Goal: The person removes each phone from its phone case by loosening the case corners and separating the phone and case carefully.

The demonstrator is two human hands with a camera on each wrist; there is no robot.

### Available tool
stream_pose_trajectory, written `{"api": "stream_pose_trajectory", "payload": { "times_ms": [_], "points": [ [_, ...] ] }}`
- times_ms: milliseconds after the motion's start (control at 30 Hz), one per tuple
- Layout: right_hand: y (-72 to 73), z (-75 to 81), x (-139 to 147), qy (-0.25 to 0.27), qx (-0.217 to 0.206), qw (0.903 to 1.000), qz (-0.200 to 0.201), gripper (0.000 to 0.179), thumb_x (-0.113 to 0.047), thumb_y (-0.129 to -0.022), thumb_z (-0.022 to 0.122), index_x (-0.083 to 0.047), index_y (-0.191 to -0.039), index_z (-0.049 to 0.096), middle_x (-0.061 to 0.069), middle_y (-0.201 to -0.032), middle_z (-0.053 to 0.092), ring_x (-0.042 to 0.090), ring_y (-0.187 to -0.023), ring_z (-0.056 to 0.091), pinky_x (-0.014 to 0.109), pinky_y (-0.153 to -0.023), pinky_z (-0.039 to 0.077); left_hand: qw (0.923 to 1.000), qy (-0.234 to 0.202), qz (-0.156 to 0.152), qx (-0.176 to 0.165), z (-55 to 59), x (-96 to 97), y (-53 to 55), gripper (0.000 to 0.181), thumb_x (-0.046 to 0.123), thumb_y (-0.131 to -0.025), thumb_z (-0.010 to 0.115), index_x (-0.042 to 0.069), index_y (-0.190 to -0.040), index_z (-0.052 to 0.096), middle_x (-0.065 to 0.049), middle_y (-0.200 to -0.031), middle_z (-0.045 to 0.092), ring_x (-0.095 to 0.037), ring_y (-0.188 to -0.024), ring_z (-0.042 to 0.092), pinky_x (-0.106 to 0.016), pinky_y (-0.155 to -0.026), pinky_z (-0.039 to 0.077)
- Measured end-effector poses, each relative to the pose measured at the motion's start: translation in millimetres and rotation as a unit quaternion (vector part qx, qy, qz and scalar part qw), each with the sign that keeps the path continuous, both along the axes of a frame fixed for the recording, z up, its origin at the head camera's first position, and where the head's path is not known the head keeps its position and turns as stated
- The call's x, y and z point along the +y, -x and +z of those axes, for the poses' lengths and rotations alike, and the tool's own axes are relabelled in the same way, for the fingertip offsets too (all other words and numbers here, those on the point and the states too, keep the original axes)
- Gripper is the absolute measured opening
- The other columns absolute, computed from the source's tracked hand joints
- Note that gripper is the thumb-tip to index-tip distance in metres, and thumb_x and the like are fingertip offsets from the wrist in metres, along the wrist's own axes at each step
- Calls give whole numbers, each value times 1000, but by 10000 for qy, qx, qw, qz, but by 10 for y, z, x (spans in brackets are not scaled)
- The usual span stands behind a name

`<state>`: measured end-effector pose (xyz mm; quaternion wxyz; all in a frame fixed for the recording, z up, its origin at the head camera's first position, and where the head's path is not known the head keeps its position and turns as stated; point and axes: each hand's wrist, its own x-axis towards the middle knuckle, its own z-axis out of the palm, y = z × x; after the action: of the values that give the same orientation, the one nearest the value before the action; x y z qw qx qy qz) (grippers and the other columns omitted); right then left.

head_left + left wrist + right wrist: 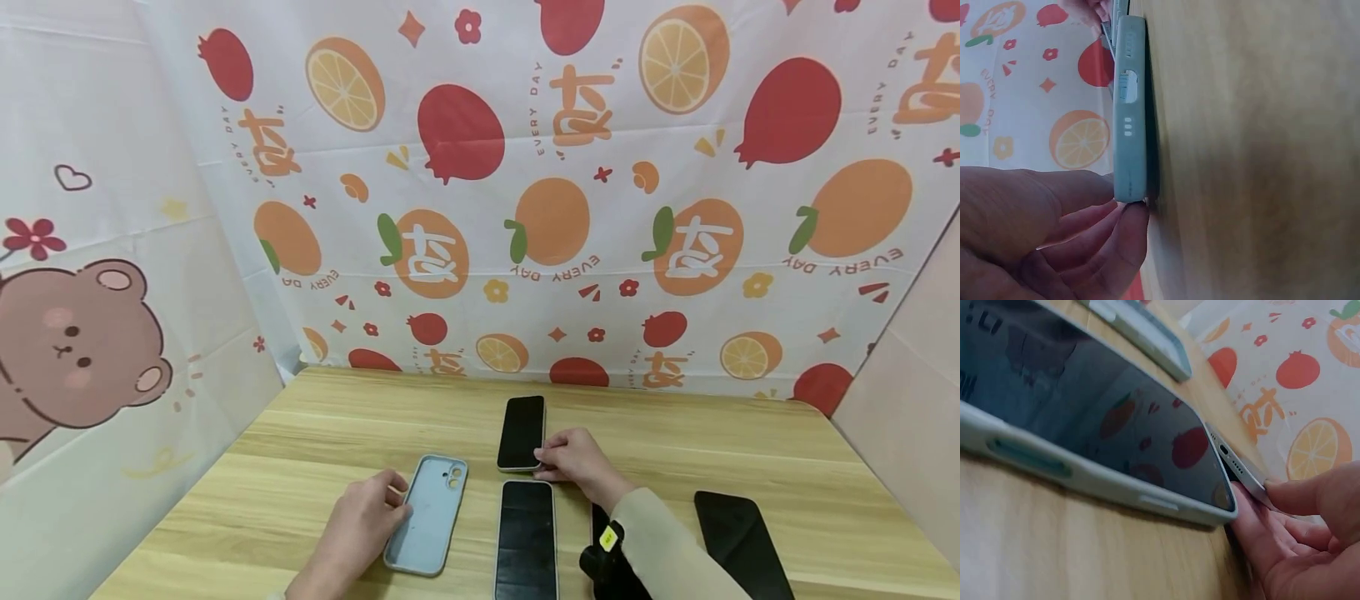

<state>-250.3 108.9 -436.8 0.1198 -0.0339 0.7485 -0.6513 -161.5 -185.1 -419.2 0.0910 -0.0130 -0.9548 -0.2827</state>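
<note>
My left hand (358, 518) pinches the left long side of a light blue phone case (427, 521), its inside facing up and its camera cutouts at the far end. In the left wrist view, the thumb and fingers grip a corner of that case (1130, 144), which shows edge-on. Farther back on the table, my right hand (583, 460) pinches the near right corner of a black-screened phone (522, 433). Its bottom edge with the charging port (1235, 459) appears between thumb and finger in the right wrist view. Just nearer lies another phone (527, 537) in a pale case, screen up.
At the right, a dark phone (738, 533) lies on the wooden table (645, 425). Another dark thing (597, 521) is mostly hidden under the right wrist, which wears a black camera (596, 562). A fruit-printed cloth (480, 333) hangs behind the table.
</note>
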Motion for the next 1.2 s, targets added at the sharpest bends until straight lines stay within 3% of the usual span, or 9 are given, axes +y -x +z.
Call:
{"api": "stream_pose_trajectory", "payload": {
  "times_ms": [233,400,567,733,900,1067,1200],
  "points": [
    [26,63,-69,-1118,229,9933,-174,6,2,-91,65,7,-92,63,11,-71,65,11,-53,58,25,-52,56,9998,211,-19,28,11,12,-23,22,4,-76,82,5,-92,66,-3,-77,71,-13,-70,66,-30,-57,54],
    [6,79,-59,-1104,242,9933,-229,5,6,-91,60,8,-95,60,14,-73,64,13,-53,58,27,-53,56,9971,694,61,314,26,54,-30,18,10,-80,80,8,-94,68,-1,-79,71,-11,-69,65,-30,-54,52],
    [-49,80,-13,-1065,500,9929,-149,10,4,-92,56,7,-99,61,13,-75,64,15,-58,61,30,-56,57,9972,687,109,273,82,137,-42,14,12,-83,75,11,-95,69,3,-80,71,-8,-69,65,-29,-53,50],
    [-134,120,43,-1193,1015,9877,-39,14,5,-88,53,6,-98,62,12,-74,63,17,-59,57,29,-53,50,9988,428,-205,111,131,256,-58,13,14,-85,73,12,-96,68,5,-81,72,-7,-71,64,-30,-57,51],
    [-260,204,110,-1520,1401,9784,34,17,1,-87,56,4,-100,65,7,-80,61,16,-62,55,27,-54,47,9974,142,-660,255,144,385,-69,12,12,-86,73,12,-96,67,5,-80,72,-5,-68,64,-26,-59,52],
    [-434,274,174,-1258,1031,9846,643,21,-6,-94,53,6,-110,61,13,-78,60,18,-53,58,34,-50,53,9922,-176,-1211,249,132,506,-56,11,7,-87,70,7,-97,66,1,-80,71,-7,-68,64,-19,-59,51],
    [-576,290,197,-948,684,9865,1144,25,-9,-99,52,9,-116,57,15,-75,62,16,-47,58,38,-51,56,9860,-572,-1548,-247,125,609,-58,13,5,-89,68,2,-101,63,-4,-83,69,-10,-69,63,-19,-55,50]
  ]
}}
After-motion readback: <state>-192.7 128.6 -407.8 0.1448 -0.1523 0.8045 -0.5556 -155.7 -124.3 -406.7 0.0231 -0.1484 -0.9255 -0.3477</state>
